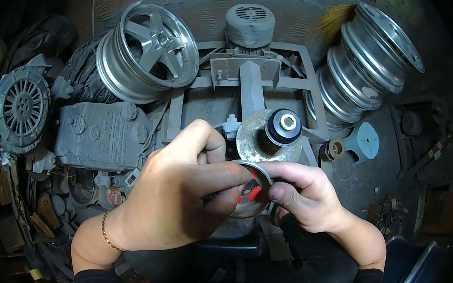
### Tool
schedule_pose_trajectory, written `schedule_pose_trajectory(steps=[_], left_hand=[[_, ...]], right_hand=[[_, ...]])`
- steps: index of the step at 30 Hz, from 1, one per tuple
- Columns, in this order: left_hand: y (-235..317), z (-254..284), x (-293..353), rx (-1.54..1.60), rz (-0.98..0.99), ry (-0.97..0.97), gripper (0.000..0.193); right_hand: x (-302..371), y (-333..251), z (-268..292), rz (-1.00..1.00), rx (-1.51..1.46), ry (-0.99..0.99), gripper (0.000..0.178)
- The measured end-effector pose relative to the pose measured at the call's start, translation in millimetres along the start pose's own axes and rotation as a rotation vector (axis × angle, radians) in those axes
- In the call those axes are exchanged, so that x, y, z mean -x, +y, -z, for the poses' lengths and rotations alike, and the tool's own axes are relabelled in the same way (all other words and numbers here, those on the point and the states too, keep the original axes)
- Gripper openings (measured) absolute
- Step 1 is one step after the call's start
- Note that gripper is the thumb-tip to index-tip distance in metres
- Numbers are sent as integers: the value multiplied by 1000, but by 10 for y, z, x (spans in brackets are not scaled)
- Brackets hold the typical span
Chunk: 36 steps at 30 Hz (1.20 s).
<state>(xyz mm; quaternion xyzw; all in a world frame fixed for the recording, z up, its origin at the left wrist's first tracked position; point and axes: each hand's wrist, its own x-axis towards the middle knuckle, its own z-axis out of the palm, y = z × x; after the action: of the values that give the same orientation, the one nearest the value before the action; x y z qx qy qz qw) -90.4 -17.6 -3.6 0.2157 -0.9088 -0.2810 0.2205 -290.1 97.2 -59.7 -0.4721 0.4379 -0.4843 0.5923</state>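
My right hand (307,198) grips a metal cup (268,183) this side of the spindle (278,130); my left hand (186,183) bunches at its red patches (254,193), hold unclear; work looks unfinished.

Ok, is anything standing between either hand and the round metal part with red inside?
Nothing visible. The right hand holds the round metal part at its right edge, and the left hand has its fingers at the opening, by the red pieces; whether they grip anything is unclear.

The capped spindle (282,131) blocks the right hand (312,199) ahead; floor (347,177) opens rightward.
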Motion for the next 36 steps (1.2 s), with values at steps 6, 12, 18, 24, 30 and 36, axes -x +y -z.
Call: schedule_pose_trajectory(steps=[6, 12, 18, 24, 30, 36], left_hand=[[-12, 0, -7, 16, -14, -4, 24], [-42, -9, -7, 27, -26, -10, 24], [-48, -9, -9, 33, -27, -17, 24], [-51, -5, -11, 54, -37, -31, 26], [-49, -1, -10, 72, -27, -50, 28], [-51, 7, -11, 72, -37, -71, 29]], right_hand=[[2, -12, 1, -5, -9, 0, 39], [10, -11, 1, -15, 1, 8, 38], [9, 14, 9, 15, 45, 8, 37], [-2, 13, 6, 48, 79, 0, 36], [-1, -2, 22, 33, 97, -18, 35], [2, -9, 29, 78, 155, -26, 35]])
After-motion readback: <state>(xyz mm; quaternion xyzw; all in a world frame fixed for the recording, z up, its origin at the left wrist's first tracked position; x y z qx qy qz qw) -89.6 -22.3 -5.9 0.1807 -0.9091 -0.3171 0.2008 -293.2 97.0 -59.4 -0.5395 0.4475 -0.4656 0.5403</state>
